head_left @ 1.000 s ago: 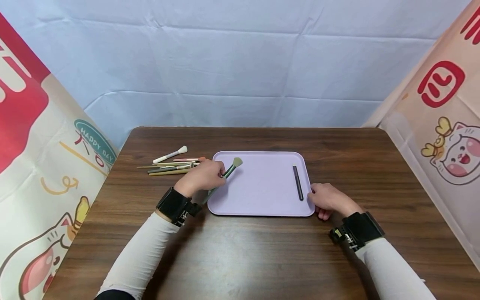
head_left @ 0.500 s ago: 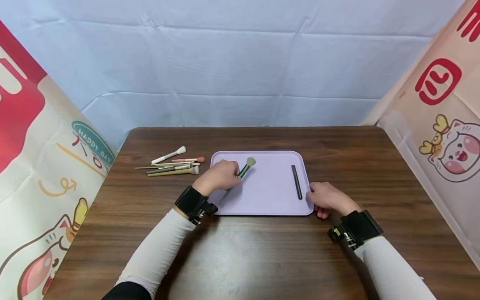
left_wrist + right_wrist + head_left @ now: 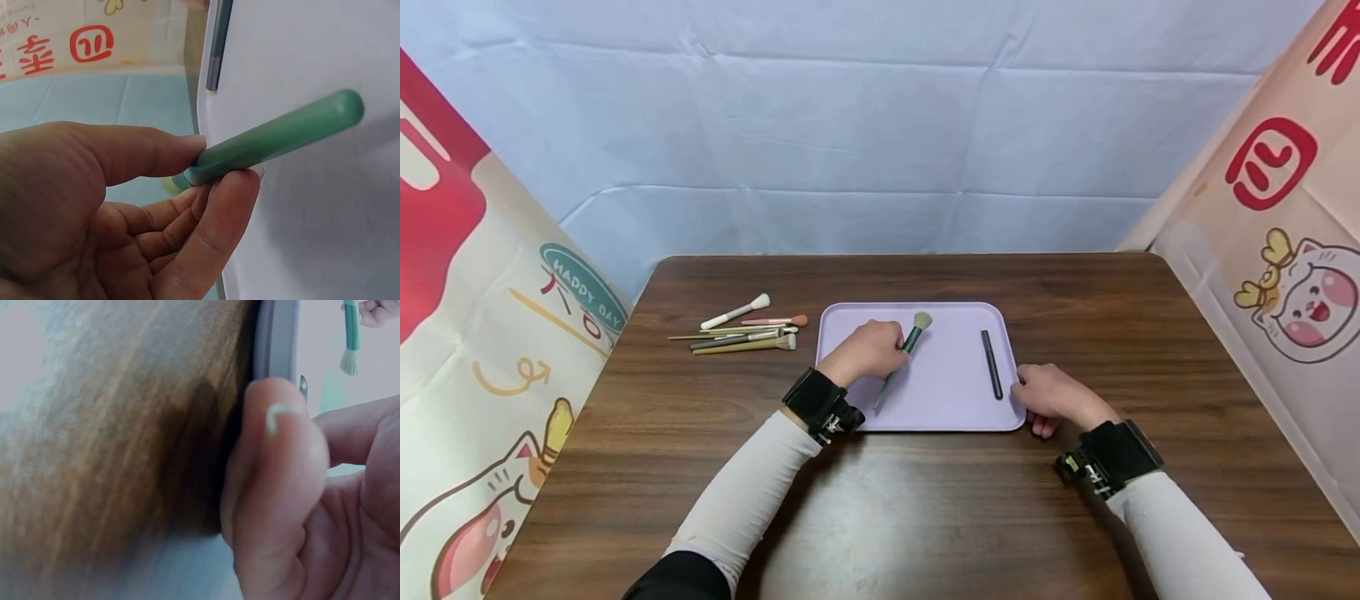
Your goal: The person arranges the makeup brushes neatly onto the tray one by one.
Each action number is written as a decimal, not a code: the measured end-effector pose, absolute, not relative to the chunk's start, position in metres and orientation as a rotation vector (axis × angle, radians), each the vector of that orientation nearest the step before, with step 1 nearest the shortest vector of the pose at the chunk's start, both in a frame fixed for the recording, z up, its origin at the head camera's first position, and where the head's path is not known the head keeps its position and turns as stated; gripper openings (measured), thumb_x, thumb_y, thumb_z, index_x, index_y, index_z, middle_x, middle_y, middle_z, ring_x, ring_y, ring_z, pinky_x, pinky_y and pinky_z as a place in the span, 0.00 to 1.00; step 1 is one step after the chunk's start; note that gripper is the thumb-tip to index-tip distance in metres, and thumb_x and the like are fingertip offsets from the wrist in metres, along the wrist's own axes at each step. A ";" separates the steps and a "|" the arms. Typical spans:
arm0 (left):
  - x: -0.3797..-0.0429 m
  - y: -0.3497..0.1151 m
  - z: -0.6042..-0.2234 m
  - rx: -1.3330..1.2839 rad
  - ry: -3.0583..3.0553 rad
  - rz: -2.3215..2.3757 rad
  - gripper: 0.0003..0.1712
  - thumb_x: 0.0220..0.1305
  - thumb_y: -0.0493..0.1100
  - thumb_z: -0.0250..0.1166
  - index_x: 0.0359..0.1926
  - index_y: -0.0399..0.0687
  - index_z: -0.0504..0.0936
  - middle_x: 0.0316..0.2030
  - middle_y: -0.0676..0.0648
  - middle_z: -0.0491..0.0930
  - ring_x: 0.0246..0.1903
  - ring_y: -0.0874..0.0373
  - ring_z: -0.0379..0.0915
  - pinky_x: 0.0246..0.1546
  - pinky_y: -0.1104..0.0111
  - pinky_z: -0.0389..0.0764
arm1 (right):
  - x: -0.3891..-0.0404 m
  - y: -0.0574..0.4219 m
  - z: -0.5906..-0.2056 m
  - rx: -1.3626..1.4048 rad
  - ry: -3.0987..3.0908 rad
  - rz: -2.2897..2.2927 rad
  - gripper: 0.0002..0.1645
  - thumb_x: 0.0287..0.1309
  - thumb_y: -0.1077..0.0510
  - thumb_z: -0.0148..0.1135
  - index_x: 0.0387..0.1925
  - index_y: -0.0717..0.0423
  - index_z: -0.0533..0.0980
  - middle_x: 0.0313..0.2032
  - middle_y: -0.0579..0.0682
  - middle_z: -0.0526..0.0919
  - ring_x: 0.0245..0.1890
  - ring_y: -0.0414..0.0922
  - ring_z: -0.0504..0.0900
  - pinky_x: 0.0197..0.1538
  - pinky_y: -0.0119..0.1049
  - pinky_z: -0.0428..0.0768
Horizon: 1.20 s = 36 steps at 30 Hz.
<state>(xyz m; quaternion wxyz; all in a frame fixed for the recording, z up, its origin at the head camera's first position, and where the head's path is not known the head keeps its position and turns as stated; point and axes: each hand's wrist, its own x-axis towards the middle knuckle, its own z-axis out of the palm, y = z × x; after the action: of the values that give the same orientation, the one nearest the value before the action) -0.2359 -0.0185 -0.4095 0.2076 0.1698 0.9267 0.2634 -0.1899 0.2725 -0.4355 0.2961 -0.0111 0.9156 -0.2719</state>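
A green makeup brush (image 3: 917,335) with a pale green fluffy head is pinched between thumb and fingers of my left hand (image 3: 868,350). It slants over the lilac tray (image 3: 951,412), head pointing away from me. In the left wrist view the rounded handle end (image 3: 294,128) sticks out past the fingertips; I cannot tell whether it touches the tray. A slim dark brush (image 3: 992,364) with a small pale tip lies near the tray's right side. My right hand (image 3: 1060,396) grips the tray's right rim (image 3: 278,347), its fingers curled at the edge.
Several makeup brushes (image 3: 745,337) lie in a loose pile left of the tray, with a white brush (image 3: 736,311) and a pink brush (image 3: 775,321) at the back. Printed cloths hang at both sides of the wooden table (image 3: 925,517), and a plain pale cloth (image 3: 850,150) behind it.
My left hand has carried the green brush rightward, from the tray's left edge to over its left-middle part. The right hand stays at the rim.
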 end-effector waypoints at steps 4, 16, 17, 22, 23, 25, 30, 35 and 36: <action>-0.236 -0.010 -0.411 0.465 2.574 0.728 0.09 0.70 0.41 0.61 0.30 0.44 0.76 0.25 0.47 0.79 0.19 0.59 0.79 0.23 0.70 0.75 | -0.190 0.272 -0.435 -0.026 2.439 -0.724 0.10 0.68 0.62 0.42 0.35 0.63 0.69 0.22 0.57 0.78 0.13 0.44 0.81 0.19 0.38 0.81; -0.236 0.015 -0.416 0.439 2.603 0.701 0.20 0.70 0.41 0.61 0.19 0.49 0.70 0.17 0.51 0.76 0.16 0.62 0.76 0.23 0.72 0.72 | -0.189 0.270 -0.436 -0.026 2.433 -0.701 0.10 0.68 0.62 0.43 0.36 0.63 0.70 0.22 0.56 0.79 0.14 0.44 0.81 0.19 0.37 0.81; -0.236 0.017 -0.417 0.437 2.603 0.699 0.20 0.70 0.41 0.61 0.19 0.49 0.69 0.16 0.52 0.75 0.16 0.62 0.76 0.22 0.72 0.72 | -0.189 0.270 -0.436 -0.025 2.431 -0.700 0.10 0.68 0.62 0.43 0.36 0.63 0.70 0.22 0.56 0.79 0.14 0.44 0.81 0.20 0.37 0.81; -0.238 0.027 -0.419 0.445 2.591 0.666 0.16 0.71 0.43 0.61 0.24 0.47 0.74 0.16 0.52 0.75 0.15 0.62 0.73 0.22 0.71 0.71 | -0.189 0.270 -0.435 -0.024 2.434 -0.702 0.10 0.68 0.62 0.43 0.35 0.63 0.70 0.22 0.56 0.79 0.14 0.44 0.80 0.19 0.38 0.81; -0.238 0.029 -0.419 0.449 2.589 0.658 0.14 0.72 0.43 0.61 0.26 0.46 0.75 0.16 0.52 0.75 0.15 0.61 0.72 0.21 0.71 0.70 | -0.189 0.271 -0.435 -0.026 2.435 -0.703 0.10 0.68 0.62 0.43 0.35 0.63 0.69 0.22 0.56 0.79 0.13 0.44 0.80 0.19 0.38 0.81; -0.238 0.033 -0.419 0.458 2.588 0.637 0.12 0.72 0.44 0.61 0.30 0.44 0.76 0.17 0.52 0.75 0.15 0.61 0.71 0.21 0.71 0.70 | -0.188 0.271 -0.436 -0.029 2.442 -0.707 0.10 0.68 0.62 0.43 0.35 0.63 0.69 0.21 0.56 0.79 0.13 0.44 0.80 0.19 0.38 0.81; -0.237 0.044 -0.419 0.448 2.587 0.621 0.11 0.72 0.45 0.62 0.34 0.43 0.77 0.19 0.51 0.76 0.15 0.62 0.72 0.20 0.72 0.72 | -0.188 0.272 -0.436 -0.031 2.448 -0.710 0.10 0.68 0.62 0.43 0.35 0.63 0.70 0.22 0.56 0.78 0.13 0.44 0.80 0.19 0.38 0.81; -0.236 0.053 -0.417 0.445 2.616 0.593 0.12 0.71 0.46 0.63 0.32 0.44 0.78 0.17 0.53 0.78 0.15 0.62 0.75 0.22 0.73 0.73 | -0.188 0.272 -0.437 -0.032 2.452 -0.717 0.10 0.69 0.62 0.43 0.36 0.63 0.70 0.22 0.56 0.78 0.13 0.44 0.80 0.19 0.38 0.81; -0.236 0.054 -0.417 0.446 2.618 0.593 0.12 0.71 0.45 0.63 0.32 0.44 0.78 0.16 0.53 0.78 0.15 0.61 0.76 0.22 0.73 0.73 | -0.188 0.272 -0.437 -0.032 2.452 -0.719 0.10 0.69 0.62 0.43 0.36 0.63 0.70 0.22 0.56 0.78 0.13 0.44 0.80 0.19 0.38 0.81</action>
<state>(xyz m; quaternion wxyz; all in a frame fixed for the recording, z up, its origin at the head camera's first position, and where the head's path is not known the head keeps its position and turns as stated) -0.2359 0.0540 -0.4173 0.2086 0.1602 0.9410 0.2131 -0.1882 0.2718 -0.4370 0.2890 -0.0121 0.9186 -0.2693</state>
